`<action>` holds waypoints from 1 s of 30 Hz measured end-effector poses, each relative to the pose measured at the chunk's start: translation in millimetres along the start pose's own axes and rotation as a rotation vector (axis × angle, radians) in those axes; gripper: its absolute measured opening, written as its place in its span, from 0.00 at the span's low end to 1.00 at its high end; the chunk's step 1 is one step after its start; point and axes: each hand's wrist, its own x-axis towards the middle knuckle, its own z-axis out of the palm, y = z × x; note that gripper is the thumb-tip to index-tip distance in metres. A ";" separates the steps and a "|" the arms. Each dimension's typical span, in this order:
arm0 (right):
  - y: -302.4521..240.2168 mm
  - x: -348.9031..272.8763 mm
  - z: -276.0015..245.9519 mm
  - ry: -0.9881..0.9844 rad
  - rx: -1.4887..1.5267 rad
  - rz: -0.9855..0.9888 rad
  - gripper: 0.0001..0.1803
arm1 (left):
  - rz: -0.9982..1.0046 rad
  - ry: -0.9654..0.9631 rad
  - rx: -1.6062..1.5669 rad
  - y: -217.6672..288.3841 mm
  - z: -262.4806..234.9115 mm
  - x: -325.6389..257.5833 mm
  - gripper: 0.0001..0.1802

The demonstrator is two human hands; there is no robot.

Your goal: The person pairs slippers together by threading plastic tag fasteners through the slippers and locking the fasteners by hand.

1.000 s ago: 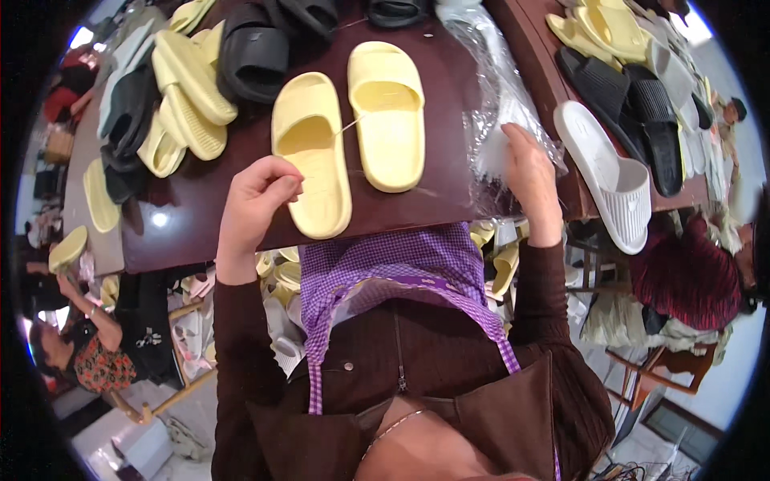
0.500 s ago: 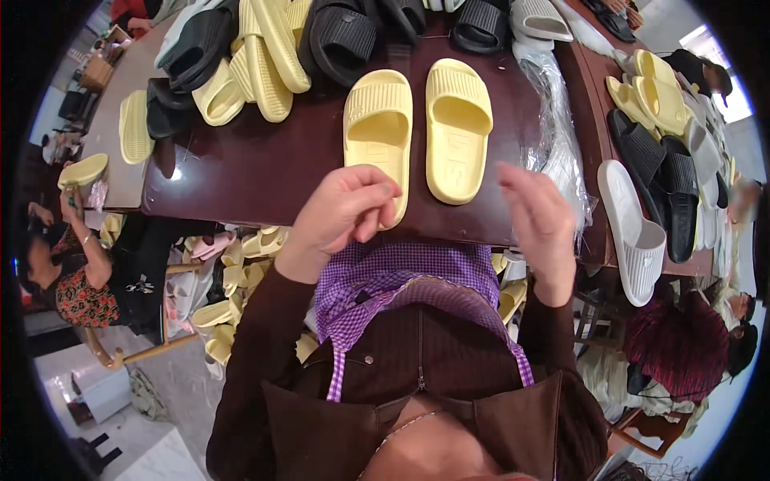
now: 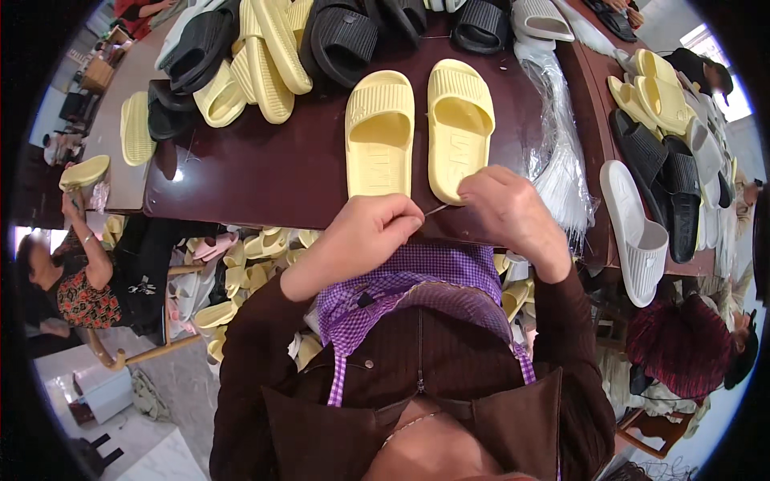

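Two yellow slide sandals lie side by side on the dark red table, the left sandal (image 3: 380,136) and the right sandal (image 3: 460,132), straps away from me. A short thin strand (image 3: 435,210) runs between my hands at the table's near edge. My left hand (image 3: 361,236) pinches one end between thumb and forefinger, just below the left sandal's heel. My right hand (image 3: 517,216) is closed at the other end, fingers bent by the right sandal's heel; its fingertips are partly hidden.
A bundle of clear plastic strands (image 3: 561,160) lies on the table (image 3: 265,172) to the right. Black slides (image 3: 341,40) and yellow slides (image 3: 269,68) are heaped at the back. More slides, one a white slide (image 3: 634,224), line the right. A person (image 3: 88,276) handles a yellow slide at far left.
Both hands have come closer together, the right moving left and down, the left shifting right and down. A thin strand now shows between them.
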 end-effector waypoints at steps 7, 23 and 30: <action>-14.5 -15.6 -30.3 -0.066 -0.032 0.145 0.04 | 0.509 0.116 0.481 13.2 14.3 -7.1 0.06; 56.9 34.0 14.0 -0.037 -0.272 0.274 0.05 | 0.747 0.445 1.220 4.3 41.9 69.3 0.03; 74.1 53.2 12.5 -0.037 -0.243 0.193 0.08 | 0.569 0.484 1.255 -21.4 51.1 105.6 0.04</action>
